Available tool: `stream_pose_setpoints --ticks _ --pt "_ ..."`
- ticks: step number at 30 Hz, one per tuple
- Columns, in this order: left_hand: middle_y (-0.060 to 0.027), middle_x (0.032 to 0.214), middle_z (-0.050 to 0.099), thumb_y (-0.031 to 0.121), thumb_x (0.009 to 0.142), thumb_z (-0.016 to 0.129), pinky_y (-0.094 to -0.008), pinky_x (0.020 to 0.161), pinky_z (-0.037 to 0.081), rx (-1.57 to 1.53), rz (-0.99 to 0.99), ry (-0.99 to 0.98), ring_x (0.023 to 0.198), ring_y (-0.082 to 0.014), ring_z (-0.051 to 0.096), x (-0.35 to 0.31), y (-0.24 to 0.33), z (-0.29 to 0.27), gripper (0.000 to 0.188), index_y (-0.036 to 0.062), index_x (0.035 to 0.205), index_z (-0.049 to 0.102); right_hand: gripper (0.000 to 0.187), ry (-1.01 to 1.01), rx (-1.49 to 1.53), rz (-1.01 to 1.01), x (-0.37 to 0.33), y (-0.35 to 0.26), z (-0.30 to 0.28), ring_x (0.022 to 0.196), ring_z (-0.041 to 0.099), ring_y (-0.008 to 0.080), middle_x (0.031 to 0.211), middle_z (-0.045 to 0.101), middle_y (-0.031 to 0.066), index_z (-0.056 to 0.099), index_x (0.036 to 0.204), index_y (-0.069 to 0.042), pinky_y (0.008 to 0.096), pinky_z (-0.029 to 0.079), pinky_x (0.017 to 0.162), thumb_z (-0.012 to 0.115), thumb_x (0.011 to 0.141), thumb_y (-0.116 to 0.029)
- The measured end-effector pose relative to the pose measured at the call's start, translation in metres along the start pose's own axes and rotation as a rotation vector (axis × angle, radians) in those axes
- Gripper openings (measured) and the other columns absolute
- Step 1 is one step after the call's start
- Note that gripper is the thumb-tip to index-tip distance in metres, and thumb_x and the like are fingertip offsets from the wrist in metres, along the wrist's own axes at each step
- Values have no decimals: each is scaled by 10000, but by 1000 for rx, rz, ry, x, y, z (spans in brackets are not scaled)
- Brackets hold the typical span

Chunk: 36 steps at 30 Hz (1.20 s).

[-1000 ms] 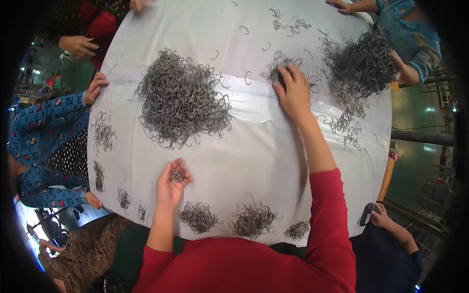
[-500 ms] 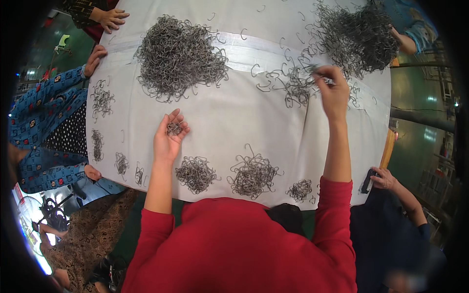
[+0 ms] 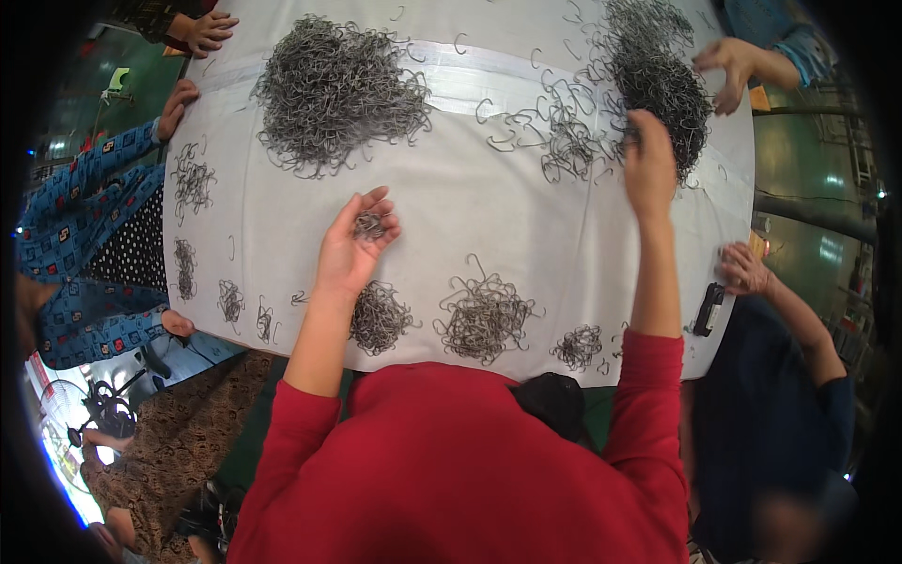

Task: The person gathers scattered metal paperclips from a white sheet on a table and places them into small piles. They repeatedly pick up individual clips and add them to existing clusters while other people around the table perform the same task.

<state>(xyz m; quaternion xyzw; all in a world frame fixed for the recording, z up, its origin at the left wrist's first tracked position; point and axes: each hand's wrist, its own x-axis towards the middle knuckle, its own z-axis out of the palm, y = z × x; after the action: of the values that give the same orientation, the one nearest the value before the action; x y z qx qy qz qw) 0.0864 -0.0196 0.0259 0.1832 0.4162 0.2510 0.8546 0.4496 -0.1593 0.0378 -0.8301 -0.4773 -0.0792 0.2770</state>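
This is looking like a workshop: people (image 3: 775, 395) are surrounding one bench (image 3: 526, 226), grey hooks (image 3: 338, 99) are lying heaped at eleven o'clock, and green floor (image 3: 803, 160) is gleaming at two o'clock.

White-covered table (image 3: 507, 216) | grey hook heaps (image 3: 338, 94) | loose hooks (image 3: 457, 43) | black device (image 3: 709, 308)

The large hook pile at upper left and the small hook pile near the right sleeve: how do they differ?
The large pile spreads far wider than the small pile. The large pile mostly hides the white cover beneath; the small pile shows pale gaps. The large pile lies farther off; the small pile sits by the cover's near edge. Both look grey and tangled.
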Motion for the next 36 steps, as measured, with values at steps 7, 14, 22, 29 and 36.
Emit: stream_pose_setpoints --ticks 7,14,22,29,36 --pt "-90 939 605 272 973 418 -323 794 510 51 -95 -105 848 -181 592 26 -33 25 377 -39 1153 530 429 -213 47 -86 -63 -85 50 1206 457 309 1269 503 137 561 1159 -69 448 350 1018 550 740 24" --pt "-93 929 616 271 979 395 -329 793 510 60 -85 -119 846 -193 610 27 -33 25 382 -40 1153 532 203 -209 66 -188 -79 -109 38 1049 545 246 1046 605 63 617 1005 -96 399 409 876 613 803 -116" --pt "-88 926 608 272 976 407 -323 792 507 43 -51 -68 843 -187 602 14 -20 14 385 -44 1155 534 103 -334 224 -22 -31 -114 56 779 580 257 805 583 54 637 857 -85 368 438 648 656 789 -160" --pt "-86 947 601 263 966 437 -310 784 507 -8 84 90 844 -185 589 -6 7 -37 369 -38 1151 546 102 -418 15 -166 20 -127 96 832 581 287 847 584 102 612 833 -63 390 469 700 617 813 -163" --pt "-102 955 597 248 969 431 -320 799 514 -58 137 34 859 -199 588 -3 3 -44 368 -47 1162 536 114 -471 -8 -158 3 -123 71 894 565 290 891 581 111 593 842 -58 405 469 743 558 856 -166"
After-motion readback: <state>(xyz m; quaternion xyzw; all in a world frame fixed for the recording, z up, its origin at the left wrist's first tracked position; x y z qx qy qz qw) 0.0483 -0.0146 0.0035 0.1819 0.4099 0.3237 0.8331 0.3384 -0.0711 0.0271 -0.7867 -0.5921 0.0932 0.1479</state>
